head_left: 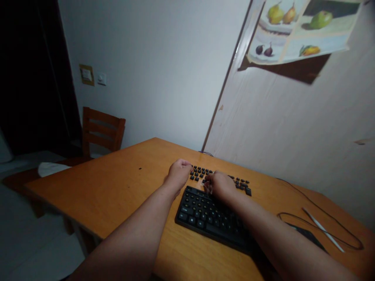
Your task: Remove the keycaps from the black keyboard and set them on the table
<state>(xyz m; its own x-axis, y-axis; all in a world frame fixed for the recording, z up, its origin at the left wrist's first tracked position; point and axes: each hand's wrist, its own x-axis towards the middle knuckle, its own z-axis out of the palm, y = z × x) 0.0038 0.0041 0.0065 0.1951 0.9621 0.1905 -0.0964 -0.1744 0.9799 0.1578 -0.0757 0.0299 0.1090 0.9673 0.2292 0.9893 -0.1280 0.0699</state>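
A black keyboard [202, 224] lies on the wooden table, many of its upper key positions bare and its lower rows still bearing keys. Behind it, loose black keycaps [199, 171] are laid out in rows. My left hand [179, 173] is closed in a pinch at the left end of these rows; what its fingertips hold, if anything, is hidden. Over the keyboard's back edge my right hand [221, 185] is closed on a thin wire-like keycap puller [207, 188], whose loops show below the fingers. My right forearm covers the keyboard's right part.
On the right, a dark cable [316, 195] loops over the table beside a thin white stick [324, 230] and a dark flat object [307, 236]. A small black piece [140, 168] lies at left. A wooden chair [102, 130] stands beyond the table's left edge; a wall runs behind.
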